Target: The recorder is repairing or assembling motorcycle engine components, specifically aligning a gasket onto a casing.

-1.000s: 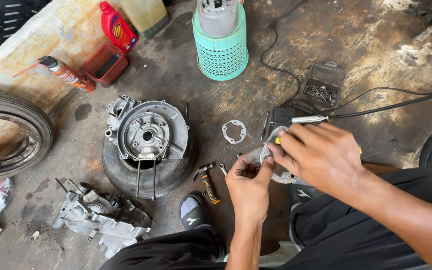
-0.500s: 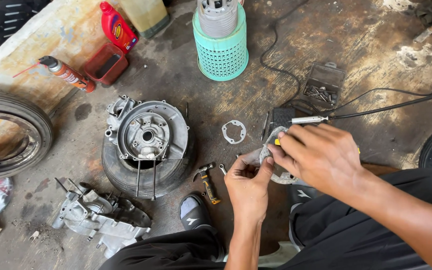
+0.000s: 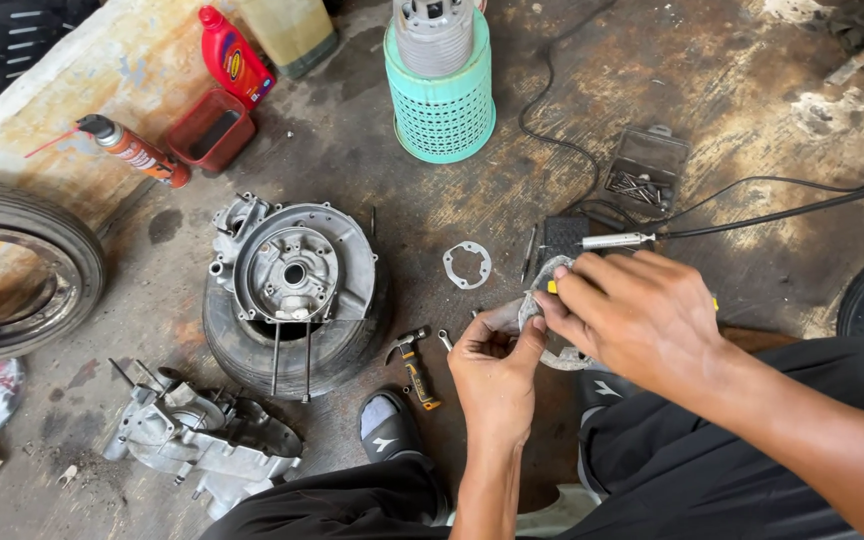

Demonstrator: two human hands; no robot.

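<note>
My left hand (image 3: 494, 372) pinches the near edge of a flat grey metal engine part (image 3: 544, 300) held above the floor. My right hand (image 3: 632, 315) covers most of that part from the right and grips a small tool with a yellow handle (image 3: 552, 287), pressing it to the part's upper edge. Most of the part is hidden under my right hand. A thin ring gasket (image 3: 467, 265) lies on the floor just left of my hands.
An engine case half (image 3: 292, 270) rests on a small tyre (image 3: 252, 350). Another case half (image 3: 197, 440) lies below it, a hammer (image 3: 414, 365) beside my shoe (image 3: 387, 425). A teal basket (image 3: 442, 105), red oil bottle (image 3: 235, 55), spray can (image 3: 132, 148), a big tyre (image 3: 12, 270) and black cables (image 3: 782, 210) surround.
</note>
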